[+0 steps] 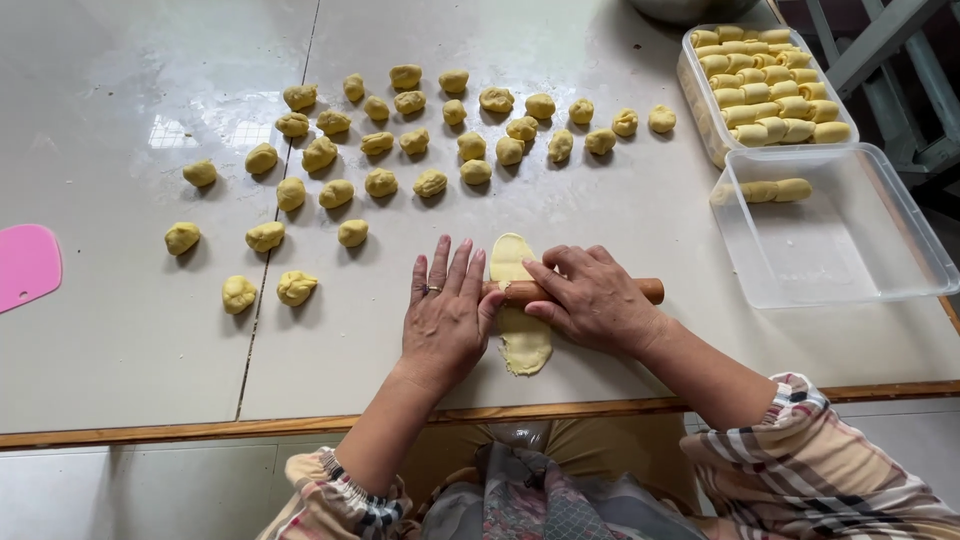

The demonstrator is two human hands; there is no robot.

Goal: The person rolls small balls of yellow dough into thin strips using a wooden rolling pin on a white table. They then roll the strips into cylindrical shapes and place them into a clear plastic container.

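A wooden rolling pin lies across a flattened strip of yellow dough on the white table. My left hand rests flat on the pin's left end, fingers spread, a ring on one finger. My right hand presses down on the pin's middle, fingers curled over it. The dough strip shows above and below the pin. Only the pin's right tip and a short part between my hands are visible.
Several yellow dough balls lie scattered across the table behind the pin. A clear tub at the back right holds rolled dough pieces. A second clear tub beside it holds two rolls. A pink scraper lies at the left edge.
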